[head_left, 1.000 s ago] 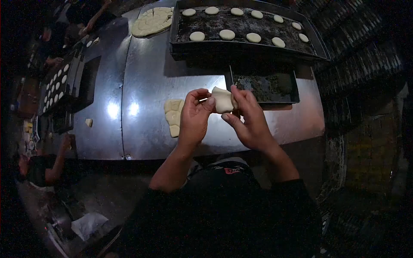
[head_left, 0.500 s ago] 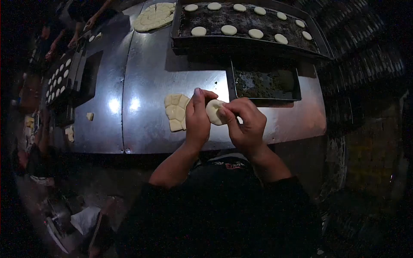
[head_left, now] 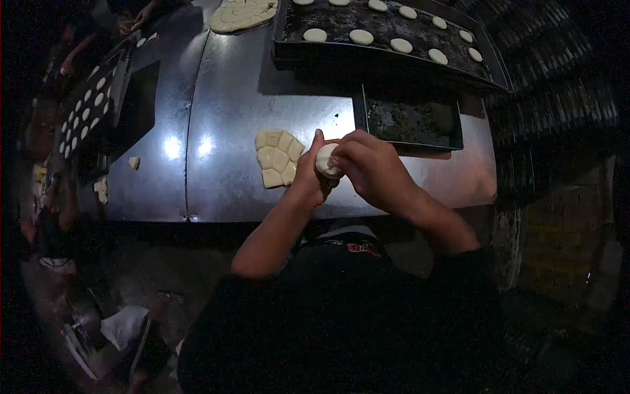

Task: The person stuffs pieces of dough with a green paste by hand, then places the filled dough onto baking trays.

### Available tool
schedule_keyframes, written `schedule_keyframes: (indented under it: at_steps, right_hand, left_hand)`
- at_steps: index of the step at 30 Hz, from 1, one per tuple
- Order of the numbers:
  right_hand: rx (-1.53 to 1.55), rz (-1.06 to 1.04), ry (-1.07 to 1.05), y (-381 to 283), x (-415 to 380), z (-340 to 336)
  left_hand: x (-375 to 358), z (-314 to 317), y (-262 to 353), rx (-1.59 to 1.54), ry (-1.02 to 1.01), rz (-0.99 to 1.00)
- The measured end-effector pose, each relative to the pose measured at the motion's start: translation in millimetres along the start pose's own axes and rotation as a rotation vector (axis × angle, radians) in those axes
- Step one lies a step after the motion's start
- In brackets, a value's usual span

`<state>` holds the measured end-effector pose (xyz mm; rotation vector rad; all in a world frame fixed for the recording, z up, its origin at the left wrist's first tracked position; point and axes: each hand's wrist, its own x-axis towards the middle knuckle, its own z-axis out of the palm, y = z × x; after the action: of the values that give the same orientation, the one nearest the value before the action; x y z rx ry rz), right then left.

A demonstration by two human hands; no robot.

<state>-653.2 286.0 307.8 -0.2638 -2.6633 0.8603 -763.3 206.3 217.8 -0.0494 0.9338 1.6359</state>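
Observation:
A round, pale piece of dough point(head_left: 325, 161) rests in my left hand point(head_left: 310, 176), whose fingers curl beneath it with the thumb pointing up. On its right side, the bent fingertips of my right hand point(head_left: 371, 165) pinch the dough's edge. Just left of my hands, a divided slab of dough point(head_left: 278, 157) lies on the metal table, scored into several pieces. Beyond my right hand sits a dark rectangular tray point(head_left: 410, 146) with greenish crumbly bits in it.
A large baking tray point(head_left: 387, 58) with several flat dough rounds stands at the back. Another tray of rounds point(head_left: 85, 115) is at the left, near other people's arms point(head_left: 82, 52). A bigger dough sheet point(head_left: 243, 14) lies at the far edge. Small dough scraps point(head_left: 134, 163) dot the metal table point(head_left: 223, 177).
The dough has gone from a flat disc with a dent to a rounder, gathered shape. My right hand has turned over it, back upward. The view has shifted slightly.

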Motion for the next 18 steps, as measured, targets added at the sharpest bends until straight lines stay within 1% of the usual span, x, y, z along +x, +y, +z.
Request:
schedule_keyframes:
  at_steps: [1, 3, 4, 5, 6, 7, 8, 9, 10, 11, 12, 13, 14, 15, 17, 18]
  right_hand:
    - [0.029, -0.032, 0.084, -3, -2, 12]
    - [-0.045, -0.020, 0.139, -3, -6, 30]
    - [-0.042, -0.015, 0.126, 4, -9, 38]
    - [-0.071, 0.047, 0.056, 17, -14, 46]
    - [-0.098, 0.109, -0.015, 32, -18, 57]
    - [-0.092, 0.113, -0.029, 51, -22, 75]
    - [-0.131, 0.183, -0.058, 74, -27, 98]
    - [-0.171, 0.256, -0.088, 95, -34, 119]
    - [-0.169, 0.266, -0.097, 115, -42, 135]
    - [-0.208, 0.253, -0.151, 134, -51, 150]
    - [-0.248, 0.236, -0.208, 146, -53, 157]
    - [-0.251, 0.230, -0.209, 139, -35, 142]
    - [-0.124, 0.276, -0.133, 109, -15, 115]
    - [0.000, 0.317, -0.050, 91, 3, 99]
    - [-0.112, 0.089, 0.387, 91, 28, 97]
    - [-0.174, 0.063, 0.448, 96, 35, 107]
  left_hand:
    - [3, -6, -4, -0.008, 0.007, -0.001]
    - [10, -21, -14, 0.002, -0.012, -0.100]
    - [25, -46, -25, 0.027, -0.069, -0.176]
    - [25, -50, -28, 0.014, -0.061, -0.181]
    - [24, -53, -31, 0.266, 0.130, -0.034]
    - [24, -57, -34, 0.521, 0.321, 0.111]
    - [37, -92, -45, 0.753, 0.390, 0.201]
    - [34, -114, -46, 0.774, 0.432, 0.292]
    - [28, -133, -47, 0.795, 0.471, 0.384]
    - [23, -154, -48, 0.802, 0.533, 0.474]
    - [19, -173, -45, 0.805, 0.598, 0.568]
    - [19, -192, -34, 0.761, 0.611, 0.581]
    - [9, -209, -31, 0.724, 0.628, 0.569]
    - [-5, -204, -18, 0.715, 0.674, 0.546]
    - [-10, -219, -2, 0.592, 0.646, 0.580]
    - [-10, -222, 2, 0.594, 0.647, 0.572]
